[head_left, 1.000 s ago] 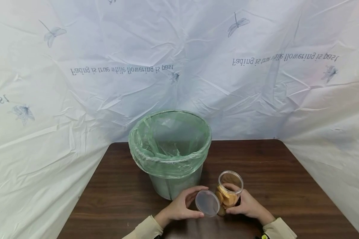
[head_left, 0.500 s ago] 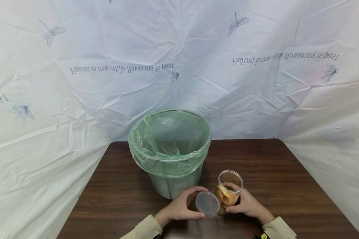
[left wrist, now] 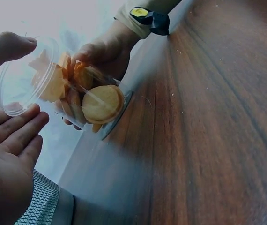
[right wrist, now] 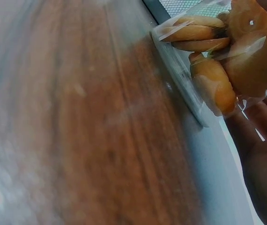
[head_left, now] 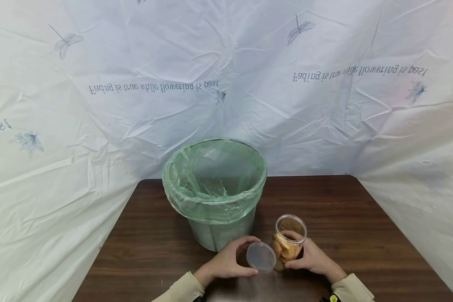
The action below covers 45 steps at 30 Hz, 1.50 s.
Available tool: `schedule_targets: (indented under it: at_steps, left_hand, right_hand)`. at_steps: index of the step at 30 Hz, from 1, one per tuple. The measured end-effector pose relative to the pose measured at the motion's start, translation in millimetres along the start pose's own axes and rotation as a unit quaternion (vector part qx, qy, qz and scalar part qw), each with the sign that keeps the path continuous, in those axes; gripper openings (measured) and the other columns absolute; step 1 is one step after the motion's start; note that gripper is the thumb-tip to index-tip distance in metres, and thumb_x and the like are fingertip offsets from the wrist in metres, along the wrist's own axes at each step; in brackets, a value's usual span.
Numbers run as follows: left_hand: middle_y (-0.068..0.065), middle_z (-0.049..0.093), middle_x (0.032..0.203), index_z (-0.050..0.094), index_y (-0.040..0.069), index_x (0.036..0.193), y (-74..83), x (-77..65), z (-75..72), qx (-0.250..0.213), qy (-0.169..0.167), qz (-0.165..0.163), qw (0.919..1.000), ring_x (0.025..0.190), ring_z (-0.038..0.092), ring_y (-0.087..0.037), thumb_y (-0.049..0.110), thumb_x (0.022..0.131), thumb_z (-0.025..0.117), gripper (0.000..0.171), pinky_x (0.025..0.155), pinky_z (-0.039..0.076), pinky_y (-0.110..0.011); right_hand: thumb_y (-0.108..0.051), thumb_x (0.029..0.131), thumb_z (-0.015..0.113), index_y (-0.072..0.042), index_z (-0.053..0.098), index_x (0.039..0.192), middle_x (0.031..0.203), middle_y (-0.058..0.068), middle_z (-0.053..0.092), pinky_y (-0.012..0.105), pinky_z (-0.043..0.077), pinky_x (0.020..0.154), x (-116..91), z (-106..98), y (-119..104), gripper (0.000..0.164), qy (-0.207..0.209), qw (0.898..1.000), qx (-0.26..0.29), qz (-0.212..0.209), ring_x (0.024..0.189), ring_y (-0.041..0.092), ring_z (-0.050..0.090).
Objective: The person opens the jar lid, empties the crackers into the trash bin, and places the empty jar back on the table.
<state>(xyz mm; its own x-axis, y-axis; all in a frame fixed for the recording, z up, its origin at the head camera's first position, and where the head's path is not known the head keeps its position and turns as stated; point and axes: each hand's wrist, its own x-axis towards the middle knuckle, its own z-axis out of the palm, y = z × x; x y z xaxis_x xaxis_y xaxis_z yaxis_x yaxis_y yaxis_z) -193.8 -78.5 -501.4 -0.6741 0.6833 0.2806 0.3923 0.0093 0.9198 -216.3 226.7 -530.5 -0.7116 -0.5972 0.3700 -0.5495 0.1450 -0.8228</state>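
Note:
My left hand [head_left: 228, 260] pinches a round clear plastic lid [head_left: 261, 256] by its rim between thumb and fingers. The lid is off the jar and tilted, just to the left of it. My right hand [head_left: 313, 258] grips a clear plastic jar [head_left: 291, 228] from its right side, its open mouth uncovered. Several round golden biscuits [left wrist: 101, 104] lie in the lower part of the jar, and they also show through its wall in the right wrist view as biscuits [right wrist: 255, 63]. In the head view, part of the left fingers is hidden behind the lid.
A wire mesh bin [head_left: 207, 235] with a green plastic bag [head_left: 215, 212] over its rim stands on the dark wooden table [head_left: 336, 235], behind and left of my hands. White printed sheeting [head_left: 226, 113] hangs behind and on both sides of the table.
The lid in my left hand has shifted very slightly to the left and tilted a little. My right hand and the jar stay nearly still.

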Motion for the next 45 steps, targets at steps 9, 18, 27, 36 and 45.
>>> schedule_targets:
  at_steps: [9, 18, 27, 36, 45]
  left_hand:
    - [-0.005, 0.062, 0.126, 0.052, 0.013, 0.132, -4.0, -0.6, 3.7, 0.05, 0.028, -0.015, 0.9983, 0.118, 0.06, -0.021, 0.016, 0.078, 0.083, 0.063, 0.104, 0.045, -0.03]
    - [-0.001, 0.063, 0.124, 0.053, 0.017, 0.13, -5.0, -1.1, 5.3, 0.074, 0.03, -0.035, 0.9962, 0.117, 0.059, -0.014, 0.02, 0.076, 0.085, 0.063, 0.103, 0.045, -0.028]
    - [0.0, 0.065, 0.121, 0.053, 0.018, 0.129, -8.7, -2.6, 6.0, 0.106, 0.028, -0.035, 0.9934, 0.115, 0.06, -0.011, 0.024, 0.075, 0.086, 0.064, 0.1, 0.046, -0.025]
    - [-0.011, 0.066, 0.121, 0.052, 0.015, 0.13, -6.7, -3.9, 5.4, 0.121, 0.017, -0.042, 0.9917, 0.113, 0.063, -0.022, 0.025, 0.075, 0.086, 0.065, 0.097, 0.046, -0.023]
    - [-0.009, 0.066, 0.12, 0.054, 0.013, 0.129, -6.6, -4.1, 5.7, 0.146, 0.017, -0.035, 0.9886, 0.11, 0.064, -0.02, 0.026, 0.073, 0.087, 0.066, 0.095, 0.047, -0.022]
  right_hand:
    - [-0.003, 0.072, 0.083, -0.006, 0.045, 0.141, 0.118, 0.002, 0.067, 0.02, 0.049, 0.088, -1.3, -0.5, 1.1, 0.078, -0.006, 1.0, 0.015, 0.017, 0.103, 0.009, 0.063]
    - [-0.003, 0.071, 0.084, -0.007, 0.046, 0.14, 0.119, 0.001, 0.067, 0.02, 0.048, 0.088, -2.7, -0.8, 3.2, 0.078, -0.001, 1.0, 0.008, 0.026, 0.103, 0.009, 0.063]
    - [-0.002, 0.071, 0.084, -0.004, 0.045, 0.14, 0.12, 0.001, 0.065, 0.019, 0.048, 0.086, -2.7, -0.4, 4.0, 0.08, 0.0, 1.0, 0.005, 0.003, 0.103, 0.008, 0.062]
    - [-0.006, 0.07, 0.086, -0.01, 0.048, 0.138, 0.119, 0.001, 0.067, 0.019, 0.047, 0.089, -3.6, 0.3, 3.3, 0.078, 0.005, 0.999, 0.004, 0.035, 0.104, 0.008, 0.063]
    - [-0.007, 0.071, 0.086, -0.01, 0.047, 0.139, 0.12, 0.0, 0.066, 0.018, 0.046, 0.09, -1.8, -0.1, 3.7, 0.078, 0.006, 0.999, -0.005, 0.032, 0.104, 0.008, 0.062]
